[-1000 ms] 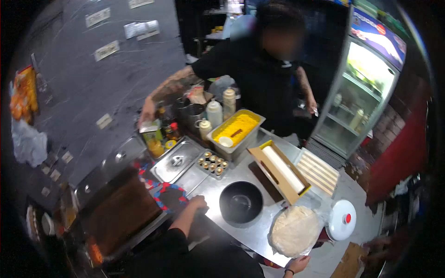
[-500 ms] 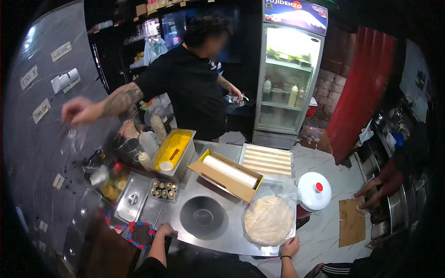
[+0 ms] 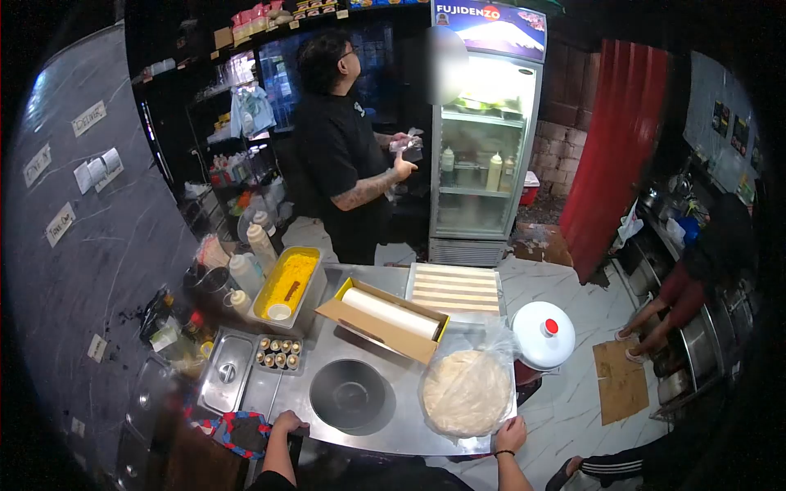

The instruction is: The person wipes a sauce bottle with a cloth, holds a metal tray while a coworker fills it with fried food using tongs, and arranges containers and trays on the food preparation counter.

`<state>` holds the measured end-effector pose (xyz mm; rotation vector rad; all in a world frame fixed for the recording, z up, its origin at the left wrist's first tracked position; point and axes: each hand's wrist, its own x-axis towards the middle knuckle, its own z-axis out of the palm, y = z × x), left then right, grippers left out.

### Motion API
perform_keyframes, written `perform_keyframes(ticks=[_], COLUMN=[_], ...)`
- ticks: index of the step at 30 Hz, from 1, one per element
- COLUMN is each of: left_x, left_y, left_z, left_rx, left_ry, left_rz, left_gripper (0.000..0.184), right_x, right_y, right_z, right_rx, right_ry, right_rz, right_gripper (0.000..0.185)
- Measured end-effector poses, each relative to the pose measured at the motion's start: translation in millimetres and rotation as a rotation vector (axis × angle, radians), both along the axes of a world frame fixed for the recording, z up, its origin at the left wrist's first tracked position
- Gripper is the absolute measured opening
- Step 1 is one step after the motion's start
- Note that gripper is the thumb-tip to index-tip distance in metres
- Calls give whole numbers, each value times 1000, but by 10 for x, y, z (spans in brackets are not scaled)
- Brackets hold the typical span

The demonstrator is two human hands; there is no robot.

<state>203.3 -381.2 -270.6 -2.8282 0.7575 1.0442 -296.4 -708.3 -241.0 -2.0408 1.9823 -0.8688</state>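
My left hand point(image 3: 289, 423) is closed on the front edge of the steel table point(image 3: 299, 393), with its thumb pointing right. Close by on the left lies a red and blue patterned cloth with a dark patch point(image 3: 243, 432). My right hand point(image 3: 510, 435) is curled round the table's front right corner. Just beyond that hand sits a large pale mass in a clear plastic bag point(image 3: 465, 394); it looks like dough. Between my hands, a little further in, stands a round dark grey bowl point(image 3: 348, 396) with nothing in it.
Behind the bowl lies an open cardboard box point(image 3: 368, 325) with a white roll. A steel container of yellow food point(image 3: 288, 282), squeeze bottles point(image 3: 260, 241) and a striped board point(image 3: 454, 288) line the back. A white-lidded container point(image 3: 544, 335) stands right. A co-worker point(image 3: 344, 147) stands by the fridge point(image 3: 483, 147).
The co-worker has drawn an outstretched arm back from the left wall, turned towards the fridge and now holds a clear plastic item in both hands. My hands stay at the table edge.
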Motion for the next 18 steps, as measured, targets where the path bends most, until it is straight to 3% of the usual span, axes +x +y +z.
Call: perform_keyframes(ticks=[2, 4, 7, 8, 9, 10, 11, 13, 18], left_x=[-9, 58, 17, -148, -369, -324, -277, -439, -403], left_y=[-8, 8, 1, -21, -106, -134, -94, -158, -23], left_z=[19, -102, -101, 72, 684, 651, 339, 721, 997], left_rx=[-85, -3, 48, 0, -32, -47, -67, -78, -275], left_ry=[-74, 31, -11, -116, -96, 39, -37, -73, -100], left_rz=[-9, -16, -268, -179, -176, 176, 239, 266, 332], left_gripper=[62, 71, 42, 41, 37, 37, 38, 40, 36], right_x=[-23, -19, 17, 42, 78, 86, 116, 146, 150], right_y=[-11, -25, 1, 29, 94, 187, 229, 221, 242], right_z=[-32, -76, -61, -7, 129, 293, 403, 478, 509], right_rx=[-11, 81, 83, 83, 97, 114, 123, 154, 201], right_ry=[1, 33, -48, -60, -38, -19, -3, 9, -35], right_rz=[18, -20, 23, 24, 120, 84, 30, 54, 18], right_gripper=[16, 16, 16, 13, 13, 20, 27, 28, 36])
